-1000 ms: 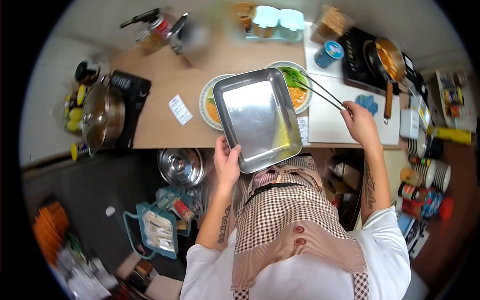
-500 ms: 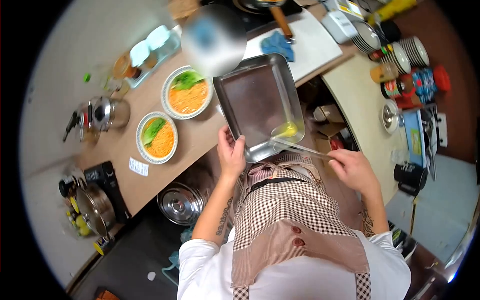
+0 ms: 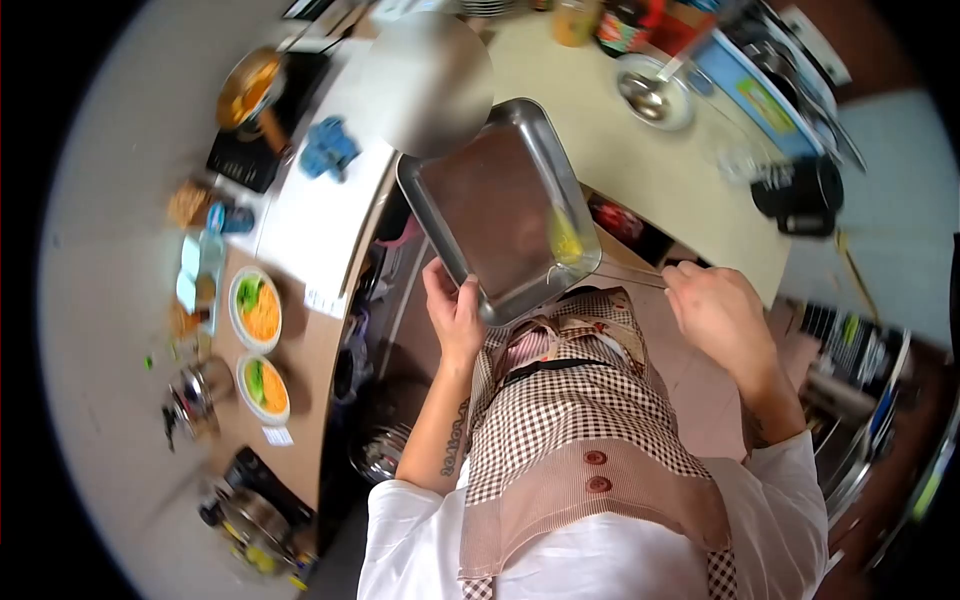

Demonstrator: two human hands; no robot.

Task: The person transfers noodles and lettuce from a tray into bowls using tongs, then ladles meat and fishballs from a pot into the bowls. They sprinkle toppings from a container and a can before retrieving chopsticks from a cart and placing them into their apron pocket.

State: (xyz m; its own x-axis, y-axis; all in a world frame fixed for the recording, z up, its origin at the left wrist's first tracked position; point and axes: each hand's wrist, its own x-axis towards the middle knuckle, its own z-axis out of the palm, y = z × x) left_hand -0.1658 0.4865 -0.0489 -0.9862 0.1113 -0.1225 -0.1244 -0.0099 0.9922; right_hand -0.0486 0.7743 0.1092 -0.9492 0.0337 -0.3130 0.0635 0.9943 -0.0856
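My left hand [image 3: 455,312] grips the near-left rim of a rectangular metal tray [image 3: 490,215], its thumb over the edge. The tray is tilted, and yellow liquid [image 3: 566,240] lies in its right corner. A small pale tip [image 3: 550,274] shows near that corner. To the right of the tray, apart from it, my right hand [image 3: 718,315] is closed with the fingers pinched together. Whatever it holds is too thin and blurred to make out.
Two bowls of noodles and greens [image 3: 262,318] [image 3: 266,390] are on the left counter. Beyond them are a blue cloth [image 3: 328,148] and a pan [image 3: 250,88]. On the right counter stand a bowl with spoons [image 3: 655,92], a black mug [image 3: 798,195] and a blue utensil basket [image 3: 765,90].
The view has turned to the right, so the noodle bowls sit farther left. The yellow liquid has spread along the tray's right side. The metal utensil seen clearly before is now hard to make out.
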